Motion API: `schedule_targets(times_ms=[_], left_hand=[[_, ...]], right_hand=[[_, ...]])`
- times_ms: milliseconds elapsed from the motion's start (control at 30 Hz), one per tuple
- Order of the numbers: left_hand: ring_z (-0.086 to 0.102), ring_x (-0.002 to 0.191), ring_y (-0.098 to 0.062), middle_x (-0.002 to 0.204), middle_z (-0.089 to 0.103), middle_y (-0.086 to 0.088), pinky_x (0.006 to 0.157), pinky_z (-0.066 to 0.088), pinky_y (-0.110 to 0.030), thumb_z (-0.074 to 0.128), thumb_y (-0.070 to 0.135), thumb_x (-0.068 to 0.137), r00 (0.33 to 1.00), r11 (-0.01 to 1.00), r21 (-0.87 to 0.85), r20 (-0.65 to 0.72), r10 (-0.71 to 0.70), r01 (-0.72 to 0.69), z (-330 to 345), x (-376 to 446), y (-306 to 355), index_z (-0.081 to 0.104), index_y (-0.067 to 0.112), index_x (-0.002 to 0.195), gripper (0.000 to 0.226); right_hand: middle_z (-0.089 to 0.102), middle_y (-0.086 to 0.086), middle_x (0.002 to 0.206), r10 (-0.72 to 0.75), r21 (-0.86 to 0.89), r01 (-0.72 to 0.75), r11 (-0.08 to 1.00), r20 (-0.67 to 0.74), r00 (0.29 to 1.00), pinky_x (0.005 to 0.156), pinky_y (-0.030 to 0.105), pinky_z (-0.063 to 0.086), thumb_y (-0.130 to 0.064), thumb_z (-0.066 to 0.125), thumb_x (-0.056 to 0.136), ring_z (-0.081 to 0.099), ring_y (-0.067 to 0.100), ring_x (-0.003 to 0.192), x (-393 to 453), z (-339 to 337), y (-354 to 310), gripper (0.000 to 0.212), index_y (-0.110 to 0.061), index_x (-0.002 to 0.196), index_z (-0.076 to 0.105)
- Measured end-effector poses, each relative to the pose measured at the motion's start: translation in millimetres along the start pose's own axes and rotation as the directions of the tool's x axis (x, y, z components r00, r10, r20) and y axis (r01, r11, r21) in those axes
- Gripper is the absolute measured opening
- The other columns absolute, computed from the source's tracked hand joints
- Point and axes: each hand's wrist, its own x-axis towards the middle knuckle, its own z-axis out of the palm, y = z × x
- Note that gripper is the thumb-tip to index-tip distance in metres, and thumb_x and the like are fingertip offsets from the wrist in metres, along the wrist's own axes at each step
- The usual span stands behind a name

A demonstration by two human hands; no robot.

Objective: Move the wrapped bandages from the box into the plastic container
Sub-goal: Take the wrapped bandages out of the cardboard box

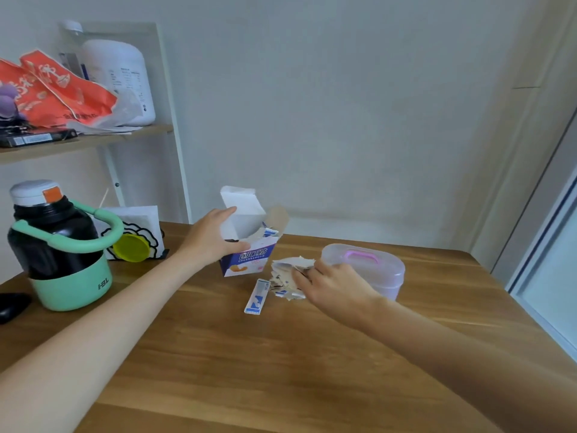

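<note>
On desk, box (246,260): print "CHUANGKOUTIE", flaps open.
Left hand (209,239): grip around box.
Right hand (331,285): grip holding bandages (288,276).
Flask (59,245): "I8L".

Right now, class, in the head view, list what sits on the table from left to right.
Flask → napkin holder → box held by the left hand → single bandage → bandage pile under the right hand → container.

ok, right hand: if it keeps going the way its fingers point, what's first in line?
The right hand points left and slightly away, fingers already on the bunch of wrapped bandages. Beyond that, most likely the bandage box that the left hand holds, though depth is hard to judge here.
</note>
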Motion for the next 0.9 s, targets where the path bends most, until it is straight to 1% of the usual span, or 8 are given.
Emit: schedule_targets(times_ms=[100,167,233,333,433,567,700,900], left_hand=[[0.037,0.13,-0.019,0.146,0.037,-0.002,0.096,0.037,-0.031,0.074,0.036,0.076,0.996,0.996,-0.001,-0.002,0.089,-0.089,0.9,-4.0,3.2,0.029,0.021,0.145,0.084],[0.037,0.129,-0.019,0.143,0.04,-0.001,0.1,0.036,-0.033,0.074,0.033,0.076,0.989,0.989,0.005,-0.013,0.149,-0.149,3.0,-6.8,5.6,0.029,0.021,0.145,0.084],[0.036,0.13,-0.019,0.142,0.039,0.001,0.103,0.032,-0.03,0.073,0.031,0.078,0.975,0.974,0.049,-0.017,0.222,-0.221,6.6,-9.5,8.4,0.028,0.022,0.146,0.082],[0.032,0.129,-0.018,0.143,0.038,0.003,0.105,0.029,-0.03,0.069,0.032,0.08,0.953,0.947,0.127,-0.03,0.302,-0.297,11.6,-12.0,12.7,0.026,0.021,0.147,0.081],[0.028,0.126,-0.015,0.142,0.037,0.006,0.104,0.029,-0.029,0.069,0.036,0.079,0.932,0.92,0.175,-0.031,0.361,-0.35,14.9,-12.6,16.1,0.023,0.023,0.147,0.083],[0.026,0.123,-0.012,0.14,0.038,0.009,0.1,0.029,-0.023,0.068,0.036,0.08,0.9,0.887,0.173,-0.008,0.436,-0.428,14.5,-15.5,21.9,0.02,0.025,0.147,0.083],[0.032,0.122,-0.015,0.138,0.043,0.005,0.095,0.03,-0.02,0.069,0.031,0.08,0.8,0.758,0.301,0.031,0.599,-0.579,13.4,-20.6,23.6,0.024,0.021,0.147,0.081],[0.038,0.097,-0.017,0.113,0.063,-0.003,0.08,0.05,-0.038,0.088,0.021,0.049,0.729,0.631,0.509,-0.01,0.684,-0.585,11.1,-14.9,16.2,0.052,0.009,0.131,0.091]], right_hand=[[0.072,0.006,0.076,0.049,0.018,-0.051,0.999,0.07,0.996,0.036,0.024,0.04,-0.017,0.083,0.049,0.066,0.02,0.068,-4.2,9.0,-10.0,0.053,-0.009,0.1,0.071],[0.06,0.016,0.118,0.062,0.101,-0.088,0.991,0.237,0.969,0.057,0.032,0.047,-0.019,0.068,0.078,0.058,0.027,0.105,-8.0,10.4,-15.7,0.058,-0.008,0.132,0.047],[0.037,0.014,0.14,0.044,0.168,-0.123,0.978,0.412,0.91,0.08,0.037,0.047,-0.032,0.057,0.089,0.04,0.031,0.125,-11.9,9.7,-16.2,0.069,-0.015,0.145,0.02],[0.046,0.006,0.133,0.063,0.337,-0.23,0.913,0.441,0.895,0.09,0.037,0.048,-0.056,0.058,0.08,0.047,0.025,0.122,-5.5,-25.1,4.2,0.07,-0.018,0.136,0.039],[0.064,0.003,0.108,0.205,0.541,-0.257,0.801,0.156,0.966,0.082,0.031,0.049,-0.059,0.047,0.083,0.06,0.021,0.1,17.6,-52.3,31.1,0.053,-0.015,0.11,0.061],[0.049,0.001,0.133,-0.01,0.49,-0.062,0.869,0.142,0.99,0.104,0.029,0.036,-0.052,0.058,0.083,0.044,0.019,0.124,48.7,-34.2,31.6,0.064,-0.017,0.135,0.042],[0.036,0.015,0.145,0.057,0.278,-0.122,0.953,0.231,0.971,0.115,0.043,0.023,-0.06,0.052,0.082,0.029,0.034,0.137,69.1,6.9,15.0,0.082,-0.012,0.143,0.025],[0.045,0.013,0.139,0.055,0.343,-0.158,0.926,0.291,0.955,0.109,0.04,0.029,-0.037,0.038,0.097,0.034,0.035,0.131,70.3,3.7,5.6,0.05,-0.016,0.141,0.027]])
